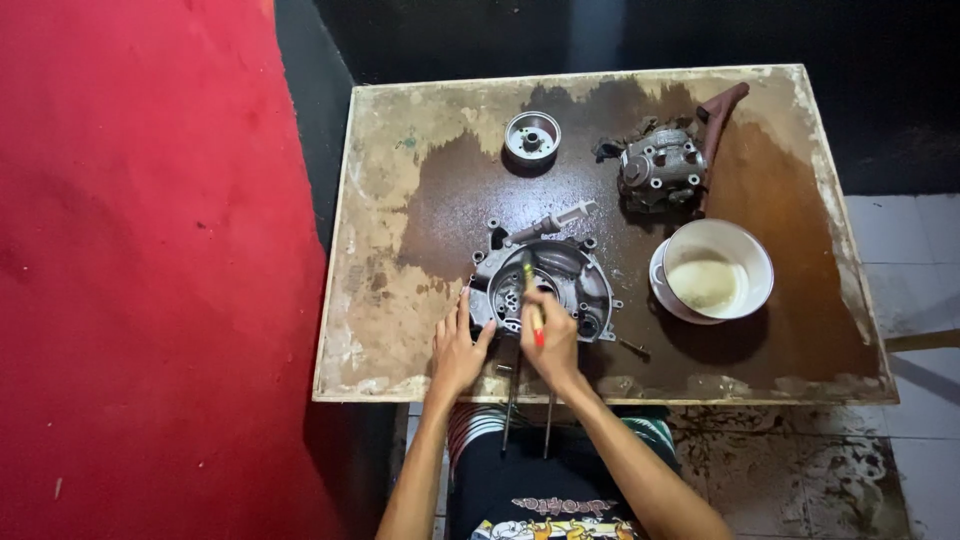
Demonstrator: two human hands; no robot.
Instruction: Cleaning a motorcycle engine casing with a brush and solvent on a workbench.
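Note:
A grey metal engine casing (570, 275) lies near the front middle of a worn, oil-stained table (400, 200). My right hand (550, 340) grips a small brush with a red and yellow handle (533, 300), its tip reaching into the casing's round opening. My left hand (457, 350) rests flat on the table with fingers apart, touching the casing's left edge. A shaft (556, 220) sticks out from the casing's far side.
A white bowl with pale liquid (712, 278) stands to the right of the casing. A cylinder head part with a brown piece (665, 165) sits at the back right, a round metal part (532, 135) at the back middle. A red wall (140, 260) fills the left.

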